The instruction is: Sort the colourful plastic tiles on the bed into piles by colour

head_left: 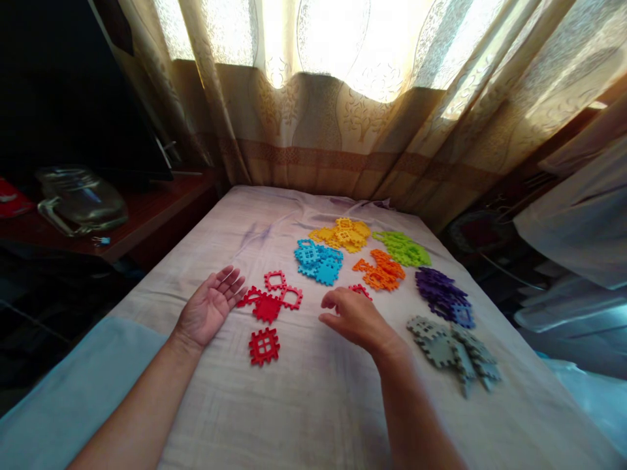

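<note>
While the left hand (213,307) is turned palm up, fingers loosely open and holding nothing, the right hand (350,316) is palm down above a pale sheet (304,405), partly curled, with a gap between thumb and fingers and no piece in it. Take the right hand as the clock's centre, with the curtain (313,130) at 12. At 9 o'clock, just beside the left fingertips, lies a cluster of at least 4 red toothed pieces (267,309) (some are open frames, 1 is solid). At 8 o'clock, 1 red window-shaped piece (264,346) lies apart from them. Another red piece (362,291) peeks out at 1 o'clock, partly hidden by the right hand. Farther off are piles: blue (321,264) at 11, yellow (345,236) at 12, orange (379,269) at 1, purple (438,290) at 3 and grey (435,346) at 4.
</note>
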`<state>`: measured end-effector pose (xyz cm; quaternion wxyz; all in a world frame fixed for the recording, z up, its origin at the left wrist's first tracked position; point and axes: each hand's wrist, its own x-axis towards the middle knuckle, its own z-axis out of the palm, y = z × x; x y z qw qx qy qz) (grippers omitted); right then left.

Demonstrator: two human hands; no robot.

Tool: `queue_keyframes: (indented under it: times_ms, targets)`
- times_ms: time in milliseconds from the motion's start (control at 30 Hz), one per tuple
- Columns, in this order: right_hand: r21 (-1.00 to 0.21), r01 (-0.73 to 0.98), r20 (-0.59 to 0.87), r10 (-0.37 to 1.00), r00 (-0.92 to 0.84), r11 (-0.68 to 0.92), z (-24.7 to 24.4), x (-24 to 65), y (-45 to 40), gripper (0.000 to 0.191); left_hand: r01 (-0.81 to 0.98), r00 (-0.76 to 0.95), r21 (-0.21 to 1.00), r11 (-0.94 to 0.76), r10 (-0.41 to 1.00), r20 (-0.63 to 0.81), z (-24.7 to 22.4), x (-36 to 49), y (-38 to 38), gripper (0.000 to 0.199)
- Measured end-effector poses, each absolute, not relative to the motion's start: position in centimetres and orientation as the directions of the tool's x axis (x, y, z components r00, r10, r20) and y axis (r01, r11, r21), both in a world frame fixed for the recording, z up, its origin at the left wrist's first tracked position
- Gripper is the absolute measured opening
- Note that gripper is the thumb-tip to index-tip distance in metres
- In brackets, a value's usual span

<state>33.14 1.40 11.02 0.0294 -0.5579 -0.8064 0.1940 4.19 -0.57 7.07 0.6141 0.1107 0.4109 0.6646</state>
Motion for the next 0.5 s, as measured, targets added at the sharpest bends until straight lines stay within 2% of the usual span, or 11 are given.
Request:
queue_keyframes:
  times_ms: [100,167,267,500]
  targets:
    - [-0.474,0.766,-0.186,0.8,-0.57,0.435,10.6,30.5,0.1,0.03,-0.727,-0.218,0.68,0.093,0.908,-0.358,7.0,4.2,-0.6,0.027]
    - [-0.501,0.706,-0.191,0.731,-0.655,0.501,10.4,29.0,-0.7,0.04,-0.725,-0.217,0.682,0.093,0.909,-0.355,7.0,4.1,-0.6,0.028]
    - [-0.465,0.679,-0.193,0.683,-0.704,0.568,10.0,27.4,-1.6,0.043,-0.72,-0.215,0.688,0.092,0.913,-0.348,6.8,4.0,-0.5,0.026]
    - [-0.353,0.711,-0.19,0.697,-0.691,0.608,10.2,26.1,-2.4,0.032,-0.715,-0.208,0.694,0.085,0.922,-0.327,6.4,3.8,-0.5,0.023]
